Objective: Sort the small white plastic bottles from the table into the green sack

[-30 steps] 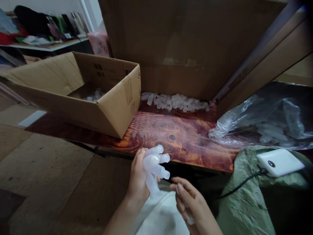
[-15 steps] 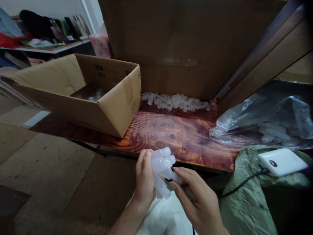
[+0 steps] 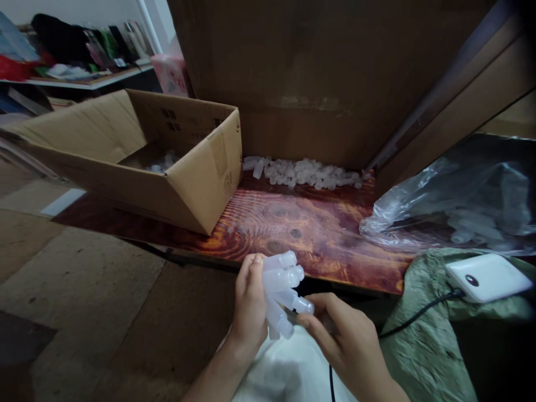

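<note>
My left hand [image 3: 250, 298] is closed around a bunch of small translucent white plastic bottles [image 3: 277, 280], their necks pointing right and fanned apart. One bottle's neck [image 3: 305, 305] sticks out farther than the others, and it bears a small clear fitting. Curled beside that neck is my right hand [image 3: 345, 332], its thumb and forefinger close to the tip. Something pale shows dimly inside its curled fingers, too hidden to name. Both hands are above my lap, in front of the bench edge.
An open cardboard box [image 3: 196, 167] with small clear pieces inside stands left on the wooden bench [image 3: 288, 223]. A heap of small white plastic pieces [image 3: 310, 173] lies at the back. At right are a clear plastic bag [image 3: 419, 218] of bottles and a white power bank [image 3: 488, 277] with a black cable.
My right fingers have drawn slightly back and down from the outermost bottle, so its tip now shows. My left hand keeps its hold on the bunch, shifted slightly right.
</note>
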`<state>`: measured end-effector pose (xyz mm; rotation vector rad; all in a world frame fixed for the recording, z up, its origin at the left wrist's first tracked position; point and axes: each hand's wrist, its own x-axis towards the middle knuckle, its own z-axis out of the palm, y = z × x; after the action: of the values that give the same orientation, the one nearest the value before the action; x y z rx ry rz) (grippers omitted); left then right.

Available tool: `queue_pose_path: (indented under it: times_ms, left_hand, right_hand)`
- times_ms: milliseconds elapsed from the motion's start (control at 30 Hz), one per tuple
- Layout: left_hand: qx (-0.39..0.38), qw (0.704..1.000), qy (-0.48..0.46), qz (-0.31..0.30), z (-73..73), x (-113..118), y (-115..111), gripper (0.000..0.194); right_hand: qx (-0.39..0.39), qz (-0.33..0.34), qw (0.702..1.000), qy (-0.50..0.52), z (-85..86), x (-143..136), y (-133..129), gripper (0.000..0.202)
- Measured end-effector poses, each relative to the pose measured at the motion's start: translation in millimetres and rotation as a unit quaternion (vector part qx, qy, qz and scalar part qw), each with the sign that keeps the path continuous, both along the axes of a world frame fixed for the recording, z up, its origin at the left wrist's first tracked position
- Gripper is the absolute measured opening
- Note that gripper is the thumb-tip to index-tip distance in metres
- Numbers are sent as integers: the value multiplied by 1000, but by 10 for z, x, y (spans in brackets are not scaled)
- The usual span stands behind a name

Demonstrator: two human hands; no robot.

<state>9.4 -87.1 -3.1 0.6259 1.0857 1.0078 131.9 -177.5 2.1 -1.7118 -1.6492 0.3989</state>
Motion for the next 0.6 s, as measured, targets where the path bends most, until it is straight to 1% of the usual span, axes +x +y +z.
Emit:
queue_pose_path:
  times_ms: [67, 167, 233, 300, 367, 400, 433, 533, 600]
  left_hand:
    - [-5, 1000, 2, -2, -11, 6, -4, 28]
    - [-7, 1000, -4, -14, -32, 14, -6, 28]
    - [-5, 1000, -7, -20, -47, 20, 2, 27]
    - [-4, 1000, -6, -22, -60, 24, 17, 28]
    - [1, 1000, -3, -24, -66, 25, 33, 28]
    - [4, 1000, 1, -24, -67, 24, 39, 27]
    - [7, 1000, 5, -23, -65, 23, 43, 26]
    - [12, 1000, 16, -23, -51, 21, 39, 24]
    - [13, 999, 20, -25, -43, 21, 29, 23]
  right_hand:
    - [-24, -13, 1000, 12, -2, 7, 1, 28]
    - [-25, -27, 999, -5, -21, 16, 0, 44]
    - [-27, -26, 999, -6, -30, 17, -6, 48]
    - [-34, -22, 999, 10, -29, 18, -17, 41]
    - [-29, -14, 999, 11, -24, 31, -34, 23]
    - [-20, -6, 1000, -2, -23, 43, -45, 16]
    - [-8, 5, 1000, -26, -25, 60, -56, 19]
    - [23, 49, 991, -122, -38, 122, -87, 36]
    - [32, 73, 982, -171, -45, 160, -103, 40]
